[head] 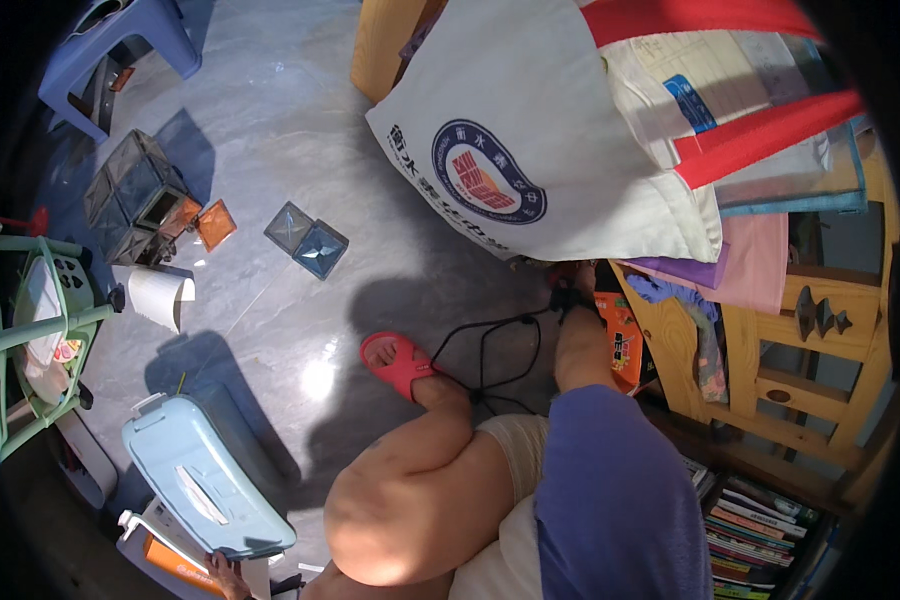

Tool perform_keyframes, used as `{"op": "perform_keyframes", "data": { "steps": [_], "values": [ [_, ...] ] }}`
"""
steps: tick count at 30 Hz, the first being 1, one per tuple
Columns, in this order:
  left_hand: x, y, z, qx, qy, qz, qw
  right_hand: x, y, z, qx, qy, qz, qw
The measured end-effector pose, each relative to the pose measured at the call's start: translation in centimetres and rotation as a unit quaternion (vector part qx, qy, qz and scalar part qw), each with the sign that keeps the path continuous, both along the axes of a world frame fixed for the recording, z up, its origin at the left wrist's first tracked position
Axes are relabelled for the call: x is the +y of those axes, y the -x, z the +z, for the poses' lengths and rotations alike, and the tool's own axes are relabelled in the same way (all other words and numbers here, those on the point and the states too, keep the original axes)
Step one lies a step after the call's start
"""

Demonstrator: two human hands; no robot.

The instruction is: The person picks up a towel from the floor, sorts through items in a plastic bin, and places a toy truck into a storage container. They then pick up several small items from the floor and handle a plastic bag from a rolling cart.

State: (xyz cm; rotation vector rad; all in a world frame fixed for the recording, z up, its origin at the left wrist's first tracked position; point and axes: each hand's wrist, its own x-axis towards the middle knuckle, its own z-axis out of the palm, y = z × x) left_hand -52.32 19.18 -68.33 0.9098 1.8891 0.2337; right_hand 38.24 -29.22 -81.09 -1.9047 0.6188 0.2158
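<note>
My left hand point(229, 576) is at the lower left, its fingers at the near edge of the light-blue plastic storage box's lid point(202, 480); whether they grip it is unclear. From a purple-blue sleeve point(615, 465), my right forearm reaches up beneath a white cloth tote bag point(495, 135) with red handles. Only part of my right hand point(585, 277) shows below the bag's lower edge, beside a bunched black cord point(532, 319). The cord loops over the floor by my foot in a red sandal point(395, 364). An orange printed package point(619, 337) lies just right of that forearm.
Dark translucent panels point(139, 180), an orange square piece point(216, 225) and two joined square tiles point(321, 249) lie on the grey floor. A blue plastic stool point(120, 45) and a green rack point(52, 322) stand left. Wooden furniture point(735, 360) and stacked books point(750, 525) are at right.
</note>
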Motion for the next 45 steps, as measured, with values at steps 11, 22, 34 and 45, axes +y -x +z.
{"op": "perform_keyframes", "data": {
  "steps": [11, 22, 34, 45],
  "values": [
    [-2.7, -5.0, 3.9, -0.05, 0.003, 0.015, 0.999, 2.0, 13.2, 9.7, 0.234, -0.197, 0.069, 0.95],
    [-4.5, -5.4, 3.1, -0.094, -0.066, 0.054, 0.992, 21.8, 14.7, 12.1, 0.291, -0.279, 0.412, 0.817],
    [-5.0, -7.0, 2.3, -0.13, -0.086, 0.025, 0.987, 49.4, 5.1, 18.5, 0.057, -0.354, 0.578, 0.733],
    [-4.9, -8.0, 3.5, -0.084, -0.097, 0.031, 0.991, 48.5, 9.4, 10.4, -0.144, 0.109, 0.726, 0.664]
  ]
}}
